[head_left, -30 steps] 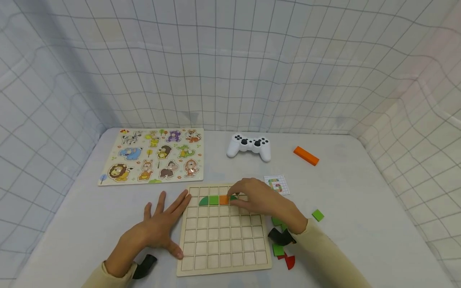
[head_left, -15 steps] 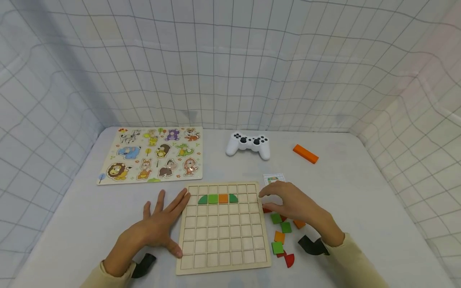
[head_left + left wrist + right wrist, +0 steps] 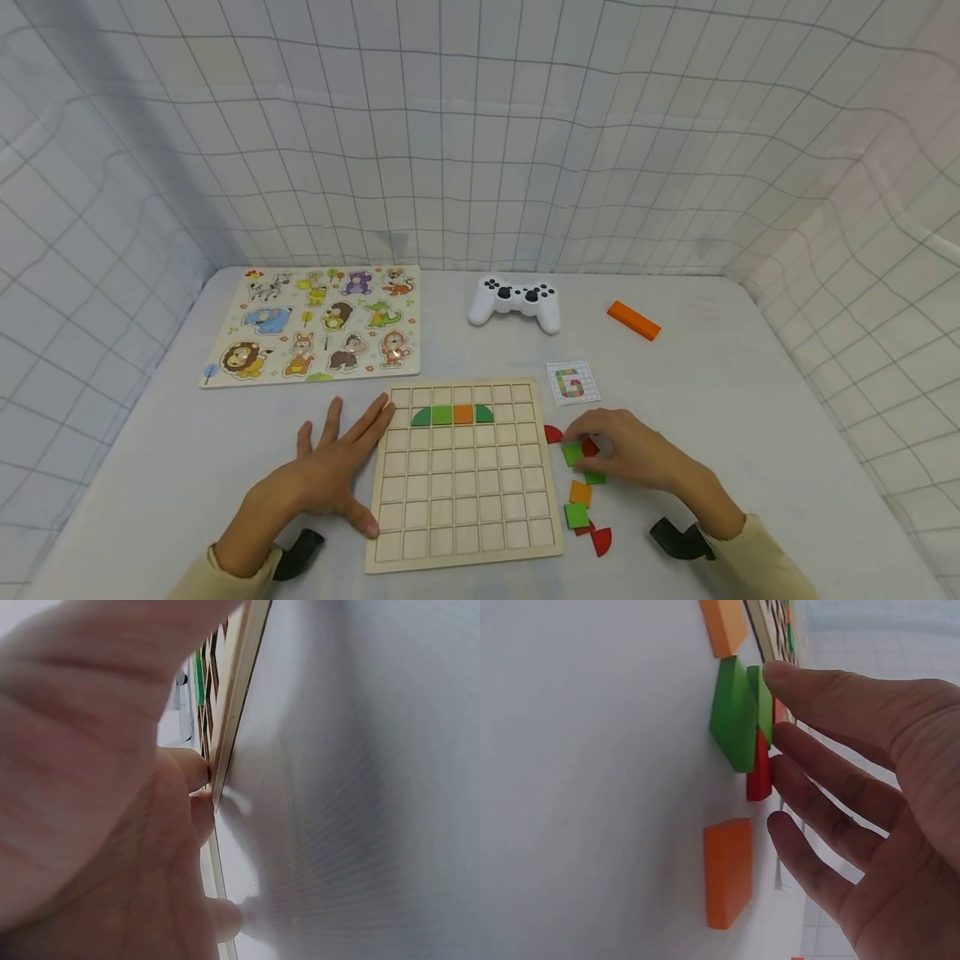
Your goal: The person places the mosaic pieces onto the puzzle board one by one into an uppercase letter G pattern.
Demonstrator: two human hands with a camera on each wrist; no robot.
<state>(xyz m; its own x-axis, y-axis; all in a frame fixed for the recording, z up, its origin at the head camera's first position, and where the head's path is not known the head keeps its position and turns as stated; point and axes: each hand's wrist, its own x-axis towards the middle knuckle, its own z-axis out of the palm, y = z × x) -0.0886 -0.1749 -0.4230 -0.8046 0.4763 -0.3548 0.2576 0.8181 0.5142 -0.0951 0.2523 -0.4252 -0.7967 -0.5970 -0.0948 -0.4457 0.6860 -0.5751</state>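
Observation:
A wooden grid board (image 3: pixel 466 536) lies in the middle, its second row bearing a dark green quarter-round (image 3: pixel 422 417), a light green square (image 3: pixel 442 415), an orange square (image 3: pixel 463 414) and another dark green quarter-round (image 3: pixel 484 414). My left hand (image 3: pixel 322 475) is spread along the board's left edge, fingertips and thumb touching it. To the right of the board, my right hand (image 3: pixel 637 450) hovers over loose pieces, thumb and fingers apart. Its fingertips are close to a green square (image 3: pixel 572 454) and a red piece (image 3: pixel 760 769); an orange piece (image 3: pixel 729 874) lies near them.
A small pattern card (image 3: pixel 573 383) lies beyond the right hand. Farther back are an animal puzzle board (image 3: pixel 311 325), a white game controller (image 3: pixel 515 303) and an orange bar (image 3: pixel 633 321). Nearer me lie an orange square (image 3: pixel 581 493), a green square (image 3: pixel 577 515) and red quarter-rounds (image 3: pixel 602 542).
My right hand has let go of the dark green quarter-round on the board and moved right, then toward me over the loose pieces. My left hand stays at the board's edge.

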